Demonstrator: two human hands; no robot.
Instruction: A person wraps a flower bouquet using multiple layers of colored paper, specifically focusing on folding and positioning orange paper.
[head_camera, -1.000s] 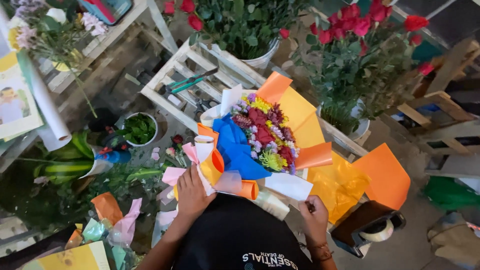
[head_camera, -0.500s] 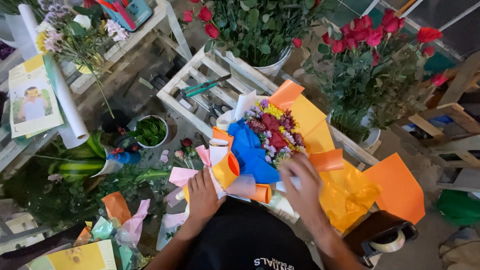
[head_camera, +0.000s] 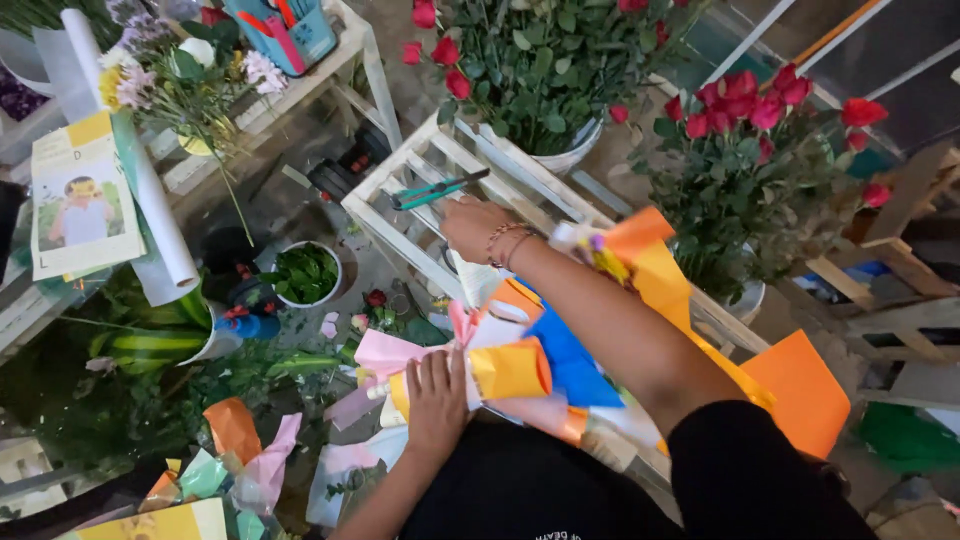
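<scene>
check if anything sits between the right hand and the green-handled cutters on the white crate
Nothing visible does. The right hand is just below the green-handled cutters on the white slatted crate, with only bare slats between. The left hand holds the wrapped bouquet.

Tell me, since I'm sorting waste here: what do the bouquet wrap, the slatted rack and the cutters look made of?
The bouquet wrap looks like matte coloured paper: it holds stiff folds and creases. The slatted rack seems to be white-painted wood, with flat sawn slats. The cutters appear to have dark metal blades and teal handles, probably plastic.
</scene>
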